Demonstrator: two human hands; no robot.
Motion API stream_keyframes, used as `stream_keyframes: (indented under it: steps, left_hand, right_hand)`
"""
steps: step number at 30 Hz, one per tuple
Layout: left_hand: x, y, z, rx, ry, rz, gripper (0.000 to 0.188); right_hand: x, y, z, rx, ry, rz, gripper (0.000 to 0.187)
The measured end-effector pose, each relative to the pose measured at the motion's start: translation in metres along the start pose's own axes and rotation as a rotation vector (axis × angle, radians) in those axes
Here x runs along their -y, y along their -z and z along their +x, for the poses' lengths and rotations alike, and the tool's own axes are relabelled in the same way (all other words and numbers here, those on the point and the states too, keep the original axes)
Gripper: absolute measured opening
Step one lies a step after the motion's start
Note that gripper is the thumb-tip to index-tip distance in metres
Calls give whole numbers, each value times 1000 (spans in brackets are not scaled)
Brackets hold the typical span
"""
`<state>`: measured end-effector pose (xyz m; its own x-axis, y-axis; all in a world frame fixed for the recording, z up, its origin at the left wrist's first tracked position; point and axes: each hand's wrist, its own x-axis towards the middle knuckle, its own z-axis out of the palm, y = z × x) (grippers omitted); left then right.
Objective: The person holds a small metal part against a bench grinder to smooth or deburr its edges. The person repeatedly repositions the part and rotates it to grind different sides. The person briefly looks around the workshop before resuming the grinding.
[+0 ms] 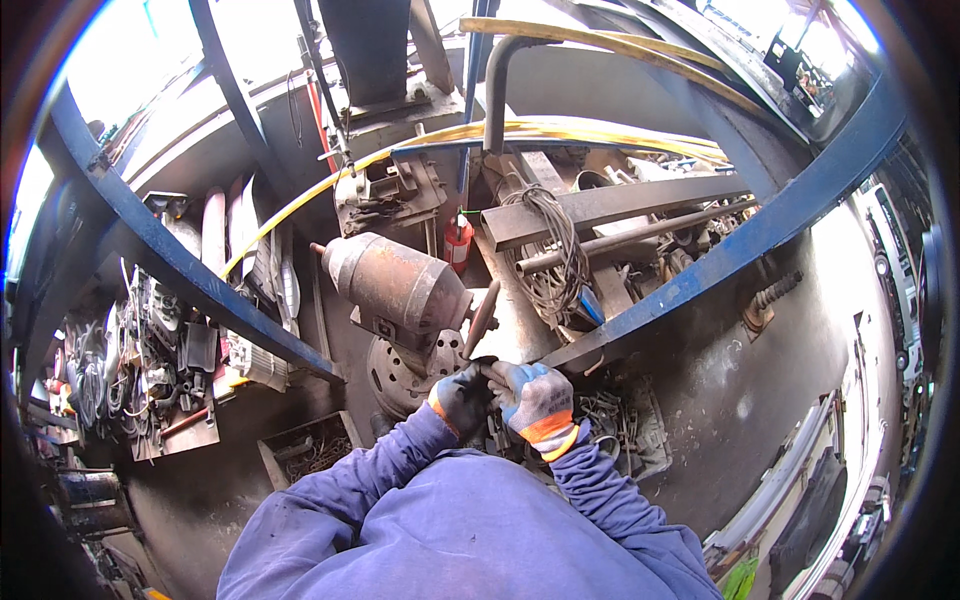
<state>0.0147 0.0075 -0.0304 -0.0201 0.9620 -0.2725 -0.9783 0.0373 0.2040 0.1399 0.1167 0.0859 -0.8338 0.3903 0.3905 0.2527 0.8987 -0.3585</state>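
A rusty, grimy bench grinder (395, 285) stands in front of me, with its wheel (482, 318) seen nearly edge-on at the right end. Below the motor is a round metal disc with holes (392, 375), like a wheel rim. Both my hands wear grey gloves with orange cuffs and meet just on the near side of the wheel. My left hand (460, 398) is closed, its fingers curled. My right hand (533, 395) pinches close beside it. Something small and dark sits between the fingertips; its kind and whether it touches the wheel cannot be made out.
Blue steel beams (700, 280) slant past on both sides. Behind the grinder stand a red fire extinguisher (458, 243) and a coil of cable (560, 245) by long metal bars. A scrap box (268, 462) lies at left; metal parts (630, 425) lie at right.
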Motion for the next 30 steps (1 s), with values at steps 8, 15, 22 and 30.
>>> stream_keyframes:
  steps: [8,15,22,30]
  left_hand:
    - [-12,-9,-34,29,116,81,39]
    - [-50,12,-57,-431,99,300,20]
    - [-94,4,-57,-434,-42,669,27]
    - [-115,-2,-49,-224,-122,833,26]
  right_hand:
    - [-4,-5,-4,214,-303,267,28]
    - [-16,-37,-15,337,-463,666,29]
    - [-3,-55,-16,317,-883,953,19]
    - [2,-56,-18,238,-1090,1095,17]
